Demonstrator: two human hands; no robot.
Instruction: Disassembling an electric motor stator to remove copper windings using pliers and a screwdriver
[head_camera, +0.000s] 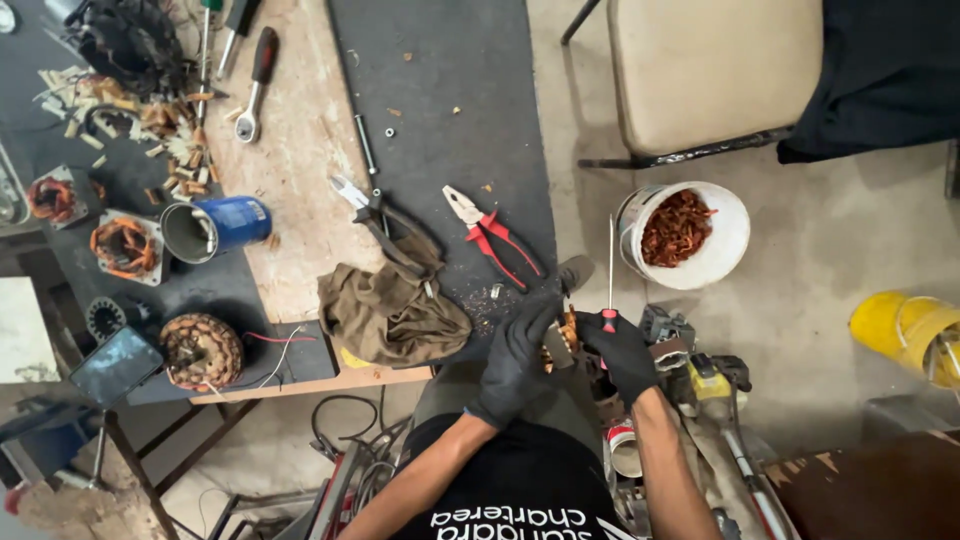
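Both my hands wear black gloves and meet just off the bench's near right corner. My left hand (520, 352) grips a small motor part with copper windings (562, 336). My right hand (622, 350) holds a thin screwdriver (610, 268) by its red handle, its shaft pointing up and away from me, next to the wound part. Red-handled pliers (492, 235) lie on the dark mat just beyond my hands.
A brown rag (392, 310), black-handled cutters (372, 205), a blue can (215, 228), wound stators (203, 350) and a spanner (255, 85) lie on the bench. On the floor stand a white bucket of copper wire (685, 235), a yellow bucket (905, 325) and a chair (700, 75).
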